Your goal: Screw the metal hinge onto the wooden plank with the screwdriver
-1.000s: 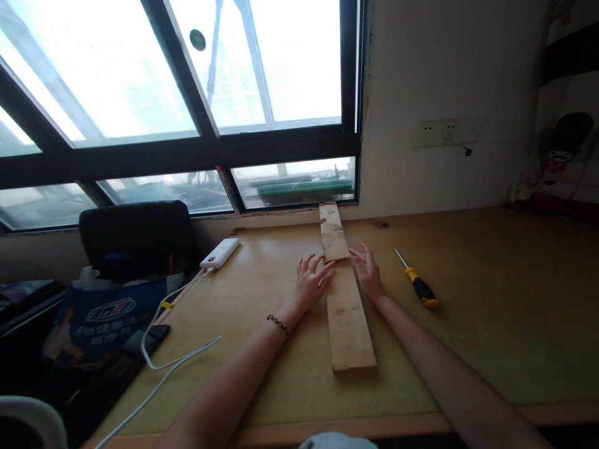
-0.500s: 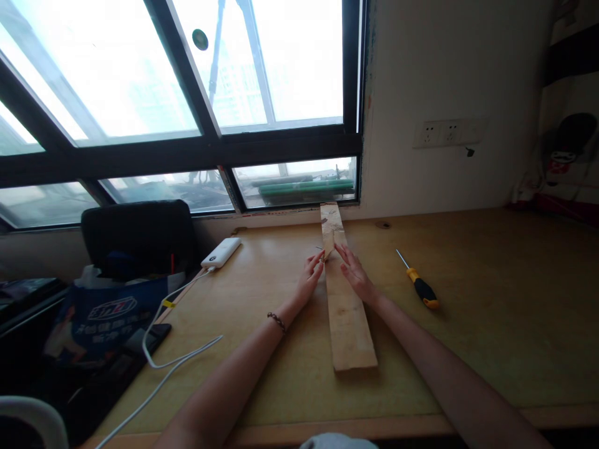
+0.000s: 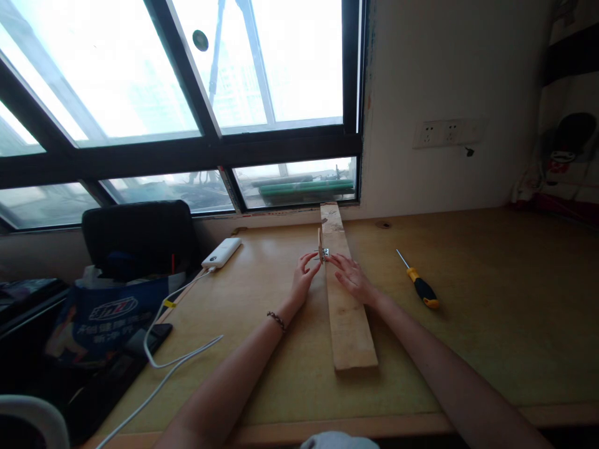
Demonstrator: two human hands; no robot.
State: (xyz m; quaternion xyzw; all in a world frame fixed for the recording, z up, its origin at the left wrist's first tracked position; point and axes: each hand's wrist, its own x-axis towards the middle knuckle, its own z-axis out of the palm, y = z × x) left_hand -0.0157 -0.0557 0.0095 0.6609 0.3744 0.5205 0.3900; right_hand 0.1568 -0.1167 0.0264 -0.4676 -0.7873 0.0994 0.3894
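A long wooden plank (image 3: 350, 333) lies on the table, pointing from near me toward the window. At its left edge, a thin small piece of wood (image 3: 320, 240) stands upright on edge, with a small shiny metal plate, which looks like a hinge (image 3: 326, 252), on its right face. Thin pins, perhaps screws, stick out to its left. My left hand (image 3: 304, 277) pinches the wood piece's near end from the left with bent fingers. From the right, my right hand (image 3: 350, 277) rests over the plank, fingers stretched out and their tips at the metal plate.
A yellow and black screwdriver (image 3: 421, 288) lies to the right on the table (image 3: 491, 330). On the left are a white power bank (image 3: 221, 252) with a white cable (image 3: 180, 360), a black chair (image 3: 140, 237) and a blue bag (image 3: 110, 318). The window (image 3: 281, 143) borders the far side.
The small wood piece has turned from lying slanted over the plank to standing upright at its left edge. Its metal plate has come into view. Both hands shifted slightly.
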